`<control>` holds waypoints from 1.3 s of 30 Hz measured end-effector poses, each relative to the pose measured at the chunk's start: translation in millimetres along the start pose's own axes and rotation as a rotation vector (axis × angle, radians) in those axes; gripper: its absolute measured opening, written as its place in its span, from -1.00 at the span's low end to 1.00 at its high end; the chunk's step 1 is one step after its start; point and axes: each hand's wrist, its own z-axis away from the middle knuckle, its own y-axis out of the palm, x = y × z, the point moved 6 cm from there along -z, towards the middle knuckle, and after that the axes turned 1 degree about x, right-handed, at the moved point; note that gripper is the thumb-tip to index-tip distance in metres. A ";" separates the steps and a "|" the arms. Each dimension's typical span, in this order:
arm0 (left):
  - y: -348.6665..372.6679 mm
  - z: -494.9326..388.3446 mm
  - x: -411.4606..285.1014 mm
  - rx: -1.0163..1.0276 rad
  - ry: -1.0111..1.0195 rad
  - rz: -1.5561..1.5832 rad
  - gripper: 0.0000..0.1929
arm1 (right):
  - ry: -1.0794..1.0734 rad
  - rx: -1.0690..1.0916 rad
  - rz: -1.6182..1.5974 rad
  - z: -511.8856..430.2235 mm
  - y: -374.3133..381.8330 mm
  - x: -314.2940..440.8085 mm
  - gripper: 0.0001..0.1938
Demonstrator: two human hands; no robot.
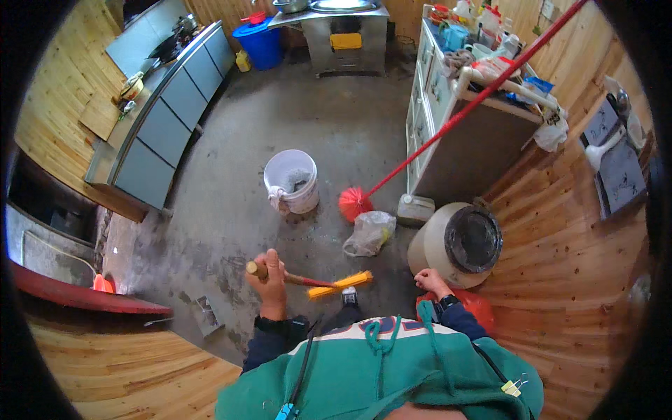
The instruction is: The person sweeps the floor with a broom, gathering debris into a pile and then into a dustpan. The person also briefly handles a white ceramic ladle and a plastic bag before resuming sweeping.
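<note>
My left hand (pixel 269 286) is closed around the wooden handle of a broom or floor brush (pixel 340 284), thumb up near the handle's end. The yellow bristle head lies low, beside my shoe (pixel 349 295). My right hand (pixel 431 281) has curled fingers beside a large beige jar (pixel 430 247) with a dark cover; whether it holds anything cannot be told. Ahead stands a white bucket (pixel 307 198) with sudsy liquid and a cloth over its rim. A red round-headed brush (pixel 353 204) on a long red pole and a clear plastic bag (pixel 367 233) are right of the bucket.
A counter with grey-blue doors (pixel 163 126) runs along the left wall. A white cabinet (pixel 420 105) loaded with bottles stands at right, a white jug (pixel 416 209) at its foot. A blue bin (pixel 260 47) and steel stove (pixel 346 52) are at the back. A dustpan-like object (pixel 209 315) lies lower left.
</note>
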 end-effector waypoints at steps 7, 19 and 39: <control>-49.4 -38.1 34.7 -0.237 -0.135 -0.015 -0.67 | -0.095 -0.145 0.174 -84.5 2.2 68.8 -0.80; -83.9 -33.6 90.6 -0.245 -0.355 -0.628 -0.64 | -0.149 0.151 0.773 -240.7 69.8 118.9 -0.71; -52.8 -48.5 110.2 -0.346 -0.320 -0.788 -0.70 | -0.087 0.225 1.258 -453.8 181.4 1.4 -0.74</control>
